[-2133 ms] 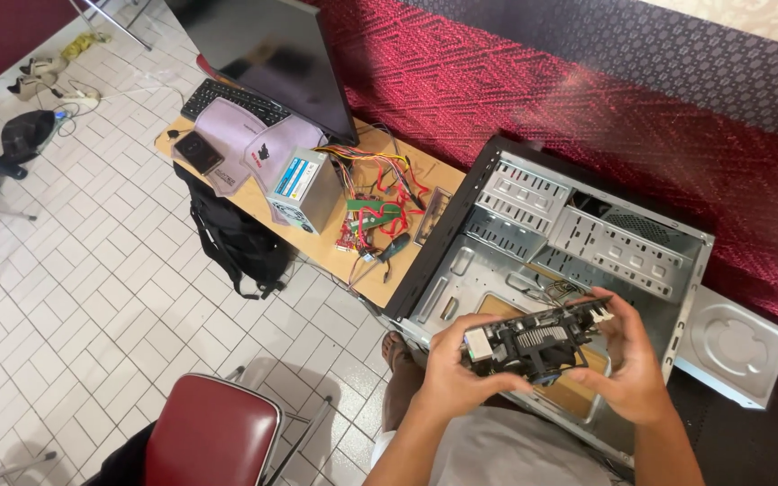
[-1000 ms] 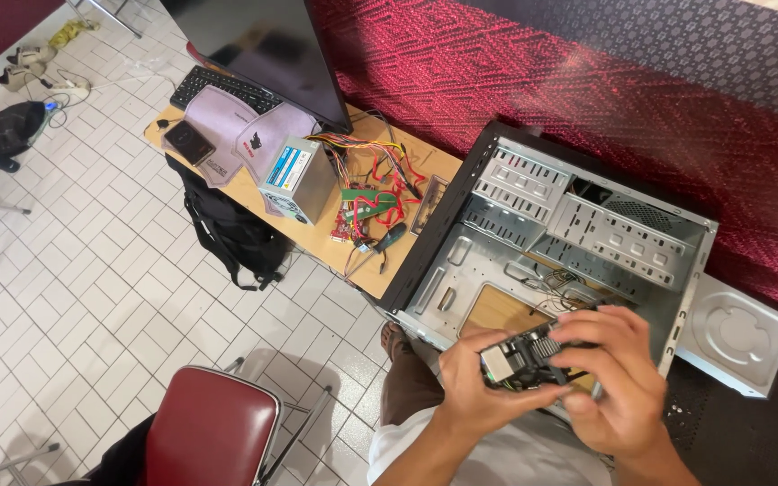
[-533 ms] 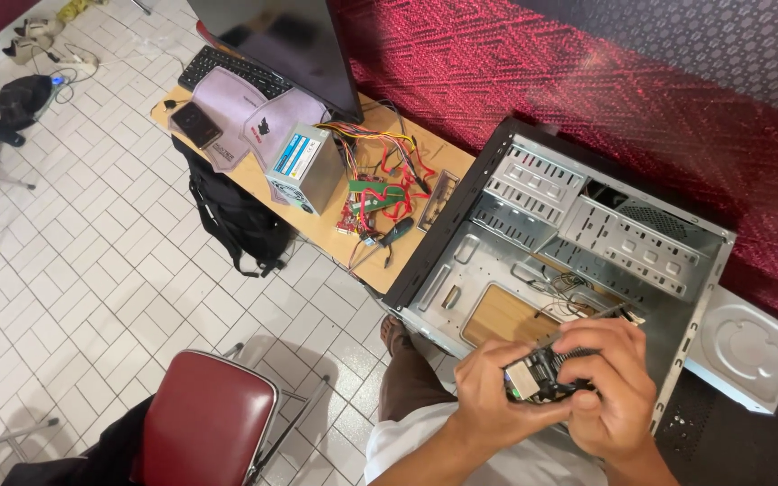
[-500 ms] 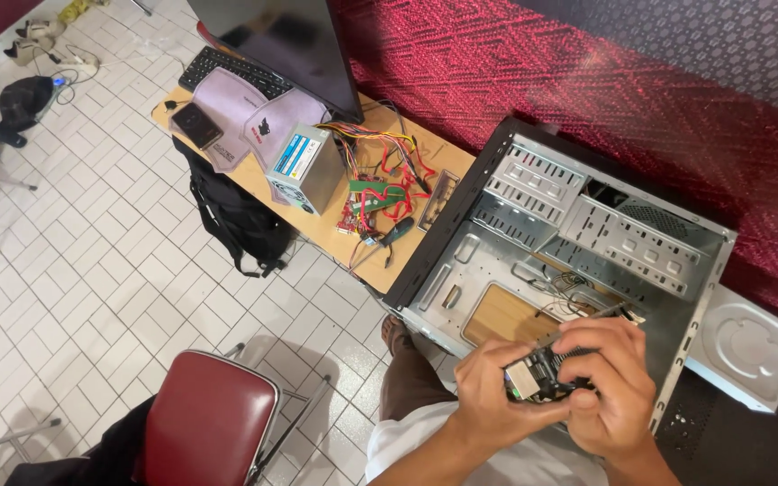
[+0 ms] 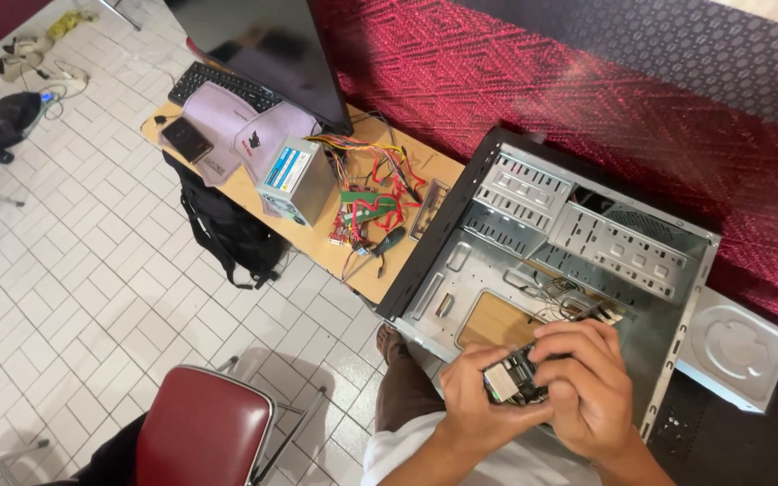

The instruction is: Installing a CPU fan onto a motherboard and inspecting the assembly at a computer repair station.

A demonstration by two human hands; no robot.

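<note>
Metal computer case (image 5: 587, 243), one, lies open on the tabletop (image 5: 353, 261); near it, left hand (image 5: 479, 396) and right hand (image 5: 592, 396) together clamp one circuit board (image 5: 513, 382).

Reds, greys and wood tones showing around an opened computer case

A bare grey metal computer case (image 5: 578, 243) with a black outer frame is lying at the right end of the light wooden table (image 5: 317, 236), against a deep red zigzag-patterned cloth (image 5: 515, 81) that is shading to dark charcoal higher up. Both hands are closing round a dark circuit board (image 5: 520, 382) with a silver metal block. Near the table's middle, a grey power supply (image 5: 294, 178) is trailing red, yellow and black wires (image 5: 373, 193) over a green board. At the left end a pale lilac cloth (image 5: 227, 126) is lying beside a black keyboard (image 5: 218, 85). The floor (image 5: 92, 279) is showing white tiles with grey grout; a maroon chair seat (image 5: 204, 432) is sitting below.
</note>
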